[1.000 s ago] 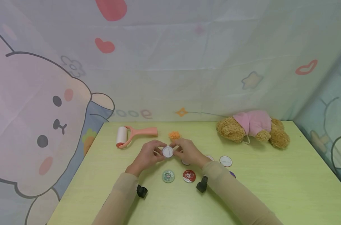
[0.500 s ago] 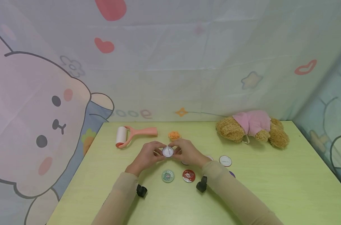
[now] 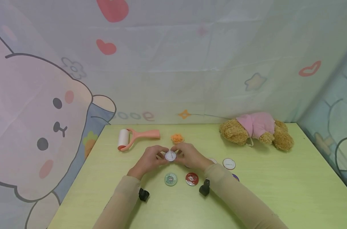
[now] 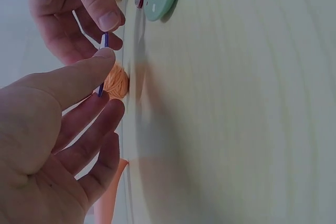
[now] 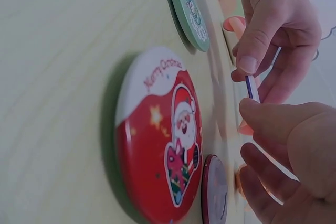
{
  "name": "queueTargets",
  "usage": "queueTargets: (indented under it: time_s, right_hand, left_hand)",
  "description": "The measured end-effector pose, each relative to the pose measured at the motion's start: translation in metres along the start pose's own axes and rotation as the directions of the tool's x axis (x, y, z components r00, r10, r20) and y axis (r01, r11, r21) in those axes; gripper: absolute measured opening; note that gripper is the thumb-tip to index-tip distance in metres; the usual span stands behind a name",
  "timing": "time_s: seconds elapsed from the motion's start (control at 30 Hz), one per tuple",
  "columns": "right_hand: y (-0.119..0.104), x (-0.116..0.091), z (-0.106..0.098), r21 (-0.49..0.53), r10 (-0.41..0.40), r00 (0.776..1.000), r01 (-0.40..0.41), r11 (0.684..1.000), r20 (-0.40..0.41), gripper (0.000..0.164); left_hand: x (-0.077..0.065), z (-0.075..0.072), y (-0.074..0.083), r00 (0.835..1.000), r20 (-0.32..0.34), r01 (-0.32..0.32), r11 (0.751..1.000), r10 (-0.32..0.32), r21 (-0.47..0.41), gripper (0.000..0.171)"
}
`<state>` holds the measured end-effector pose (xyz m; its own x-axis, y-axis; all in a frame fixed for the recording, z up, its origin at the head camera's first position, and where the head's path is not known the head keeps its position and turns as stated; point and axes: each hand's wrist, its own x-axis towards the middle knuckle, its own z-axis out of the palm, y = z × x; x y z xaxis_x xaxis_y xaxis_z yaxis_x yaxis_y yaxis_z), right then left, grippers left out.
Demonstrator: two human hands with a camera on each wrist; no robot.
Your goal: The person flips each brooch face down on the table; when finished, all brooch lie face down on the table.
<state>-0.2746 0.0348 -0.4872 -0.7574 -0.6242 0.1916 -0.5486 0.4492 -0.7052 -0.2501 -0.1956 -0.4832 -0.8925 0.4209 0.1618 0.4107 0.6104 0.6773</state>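
Observation:
Both hands hold one small round pin-back badge between them above the table, its white back facing up in the head view. My left hand pinches its left edge with thumb and fingers, while my right hand pinches the right edge. Seen edge-on in the left wrist view, the badge shows a thin blue-purple rim. Nearer the person lie a green badge and a red Santa badge, printed faces up. Another badge, back up, is mostly hidden under the right hand in the head view.
Beyond the right forearm lie a white-backed badge, a partly covered one and a purple badge. An orange yarn ball, a pink-handled lint roller and a teddy bear in pink lie along the table's back.
The held badge has tilted slightly and come a little lower between the hands. The right fingers have shifted on its edge; both forearms stay almost in place.

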Motion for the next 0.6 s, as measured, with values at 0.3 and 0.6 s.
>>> queueTargets:
  time_s: [0.3, 0.6]
  right_hand:
    - [0.0041, 0.0034, 0.0013, -0.061, -0.005, 1.000, 0.006, 0.998, 0.021, 0.032]
    - [0.0050, 0.0017, 0.0050, -0.059, -0.008, 0.999, 0.010, 0.998, 0.033, 0.033]
  left_hand:
    - [0.0018, 0.0027, -0.0013, 0.999, 0.008, -0.036, 0.998, 0.036, 0.052, 0.038]
    - [0.0011, 0.0048, -0.0007, 0.998, 0.009, -0.055, 0.991, 0.055, 0.121, 0.034]
